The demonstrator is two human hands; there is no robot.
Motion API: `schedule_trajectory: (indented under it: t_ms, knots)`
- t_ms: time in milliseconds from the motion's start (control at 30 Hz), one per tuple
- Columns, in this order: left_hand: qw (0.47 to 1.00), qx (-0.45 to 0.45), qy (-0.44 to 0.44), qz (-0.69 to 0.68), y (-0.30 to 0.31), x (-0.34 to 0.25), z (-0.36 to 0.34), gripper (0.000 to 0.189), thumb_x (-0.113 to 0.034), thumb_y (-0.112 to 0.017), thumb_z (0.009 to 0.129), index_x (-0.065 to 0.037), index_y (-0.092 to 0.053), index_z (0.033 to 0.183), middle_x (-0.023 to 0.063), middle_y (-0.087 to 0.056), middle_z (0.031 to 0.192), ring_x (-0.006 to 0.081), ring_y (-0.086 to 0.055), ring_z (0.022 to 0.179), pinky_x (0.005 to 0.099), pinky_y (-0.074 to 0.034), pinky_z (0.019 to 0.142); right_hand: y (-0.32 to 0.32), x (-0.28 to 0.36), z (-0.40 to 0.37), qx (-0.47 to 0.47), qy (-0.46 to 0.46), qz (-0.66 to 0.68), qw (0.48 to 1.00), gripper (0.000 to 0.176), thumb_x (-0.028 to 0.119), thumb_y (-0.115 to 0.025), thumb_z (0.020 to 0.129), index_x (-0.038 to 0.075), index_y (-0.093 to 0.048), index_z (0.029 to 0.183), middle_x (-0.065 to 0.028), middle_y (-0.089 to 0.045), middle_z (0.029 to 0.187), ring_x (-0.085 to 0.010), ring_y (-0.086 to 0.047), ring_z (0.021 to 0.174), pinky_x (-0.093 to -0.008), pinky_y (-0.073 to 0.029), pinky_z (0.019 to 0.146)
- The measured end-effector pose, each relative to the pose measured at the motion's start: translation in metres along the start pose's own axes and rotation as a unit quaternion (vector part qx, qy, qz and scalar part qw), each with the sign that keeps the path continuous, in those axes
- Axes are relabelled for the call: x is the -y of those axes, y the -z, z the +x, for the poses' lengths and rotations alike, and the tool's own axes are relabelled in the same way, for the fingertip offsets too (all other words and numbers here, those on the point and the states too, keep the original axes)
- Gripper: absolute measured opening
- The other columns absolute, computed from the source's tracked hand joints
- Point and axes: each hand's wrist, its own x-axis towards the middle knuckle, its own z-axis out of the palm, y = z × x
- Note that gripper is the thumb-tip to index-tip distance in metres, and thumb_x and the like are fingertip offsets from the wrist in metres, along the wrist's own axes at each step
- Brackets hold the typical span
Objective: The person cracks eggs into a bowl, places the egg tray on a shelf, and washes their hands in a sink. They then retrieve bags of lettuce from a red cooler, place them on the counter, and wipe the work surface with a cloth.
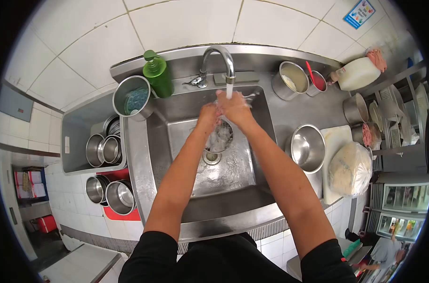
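My left hand (209, 115) and my right hand (234, 109) are close together beneath the running faucet (218, 52), over the steel sink (191, 181). Water falls onto my right hand and splashes around it. The fingers of both hands are smeared by motion and spray, so I cannot make out whether they hold anything. Just below them, a round metal container (222, 137) with water in it stands in the sink, partly covered by my hands and forearms. The drain (211, 157) shows right beside it.
On the left are a green pump bottle (158, 74), a steel pot with blue liquid (132, 96), and a grey bin (73, 146) of metal containers. The right counter bears a steel bowl (308, 148), a cutting board (333, 141), a plastic-wrapped bundle (350, 170) and a pot (290, 81).
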Motion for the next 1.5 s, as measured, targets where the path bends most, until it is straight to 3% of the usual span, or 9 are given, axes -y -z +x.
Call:
schedule_trajectory:
  t_ms: [167, 500, 667, 733, 967, 1200, 1300, 1367, 1500]
  knots:
    - [0.972, 0.123, -0.103, -0.171, 0.048, -0.019, 0.063, 0.025, -0.031, -0.058, 0.092, -0.005, -0.057, 0.092, 0.0102, -0.062, 0.078, 0.0233, -0.063, 0.066, 0.0365, -0.054, 0.059, 0.007, 0.014, -0.010, -0.026, -0.011, -0.047, 0.999, 0.035, 0.035, -0.058, 0.088, 0.005, -0.070, 0.074, -0.0074, -0.065, 0.063, -0.0154, -0.063, 0.060, -0.0335, -0.050, 0.061]
    - [0.977, 0.011, -0.091, -0.192, 0.057, -0.069, 0.103, 0.036, -0.008, -0.052, 0.086, -0.009, -0.042, 0.120, 0.0152, -0.050, 0.117, 0.0314, -0.055, 0.103, 0.0516, -0.049, 0.093, 0.008, 0.002, -0.050, -0.140, 0.122, 0.034, 0.982, 0.030, 0.025, -0.053, 0.087, -0.001, -0.068, 0.085, -0.0267, -0.064, 0.088, -0.0408, -0.062, 0.088, -0.0493, -0.049, 0.080]
    - [0.988, 0.121, -0.071, -0.060, 0.046, 0.022, 0.037, 0.028, -0.027, -0.056, 0.092, -0.013, -0.053, 0.115, 0.0010, -0.057, 0.089, 0.0177, -0.058, 0.084, 0.0338, -0.051, 0.073, -0.007, -0.123, -0.093, 0.049, 0.036, -0.184, 0.981, 0.026, 0.022, -0.051, 0.087, 0.001, -0.065, 0.089, -0.0228, -0.065, 0.089, -0.0376, -0.063, 0.086, -0.0487, -0.049, 0.079]
    - [0.879, 0.163, -0.109, 0.434, 0.086, 0.131, 0.023, 0.028, -0.030, -0.054, 0.092, -0.008, -0.065, 0.078, 0.0030, -0.059, 0.068, 0.0144, -0.056, 0.065, 0.0317, -0.043, 0.057, -0.007, -0.156, -0.128, -0.006, 0.021, -0.135, 0.991, 0.026, 0.026, -0.051, 0.089, 0.003, -0.064, 0.088, -0.0214, -0.065, 0.088, -0.0392, -0.062, 0.084, -0.0493, -0.048, 0.078]
    - [0.963, 0.001, 0.196, 0.186, 0.062, 0.189, -0.169, 0.015, -0.009, -0.056, 0.086, -0.004, -0.061, 0.100, 0.0055, -0.058, 0.081, 0.0165, -0.054, 0.058, 0.0306, -0.048, 0.051, 0.099, -0.221, -0.280, -0.112, -0.109, -0.052, 0.986, 0.037, 0.036, -0.053, 0.093, 0.003, -0.065, 0.081, -0.0135, -0.064, 0.069, -0.0291, -0.062, 0.064, -0.0397, -0.049, 0.063]
    - [0.955, 0.075, -0.054, 0.283, -0.006, 0.197, -0.224, 0.016, -0.008, -0.052, 0.089, -0.006, -0.061, 0.102, 0.0043, -0.061, 0.086, 0.0102, -0.054, 0.063, 0.0230, -0.045, 0.051, 0.157, -0.419, -0.482, -0.436, -0.160, -0.138, 0.875, 0.031, 0.027, -0.060, 0.087, 0.005, -0.065, 0.108, -0.0184, -0.068, 0.094, -0.0330, -0.067, 0.084, -0.0396, -0.052, 0.079]
    - [0.936, 0.144, -0.150, 0.285, -0.084, 0.213, -0.254, 0.011, -0.013, -0.056, 0.092, -0.006, -0.062, 0.099, 0.0032, -0.061, 0.082, 0.0101, -0.055, 0.062, 0.0241, -0.046, 0.051, 0.168, -0.490, -0.592, -0.189, -0.494, -0.006, 0.848, 0.040, 0.042, -0.057, 0.085, 0.004, -0.071, 0.084, -0.0159, -0.069, 0.083, -0.0342, -0.066, 0.082, -0.0438, -0.051, 0.077]
    - [0.920, 0.221, -0.153, 0.286, -0.151, 0.225, -0.283, 0.014, -0.014, -0.056, 0.093, -0.006, -0.063, 0.101, 0.0032, -0.061, 0.082, 0.0092, -0.056, 0.063, 0.0235, -0.047, 0.053, 0.131, -0.583, -0.686, -0.068, -0.292, -0.350, 0.887, 0.041, 0.045, -0.055, 0.085, 0.008, -0.070, 0.075, -0.0105, -0.069, 0.071, -0.0269, -0.067, 0.067, -0.0380, -0.052, 0.065]
    - [0.816, 0.269, -0.322, 0.398, -0.278, 0.251, -0.339, 0.026, -0.015, -0.058, 0.091, 0.001, -0.062, 0.111, 0.0144, -0.062, 0.105, 0.0212, -0.062, 0.091, 0.0289, -0.052, 0.077, 0.097, -0.613, -0.818, -0.186, -0.414, -0.069, 0.889, 0.041, 0.034, -0.052, 0.087, 0.000, -0.069, 0.071, -0.0106, -0.068, 0.064, -0.0209, -0.065, 0.055, -0.0329, -0.052, 0.058]
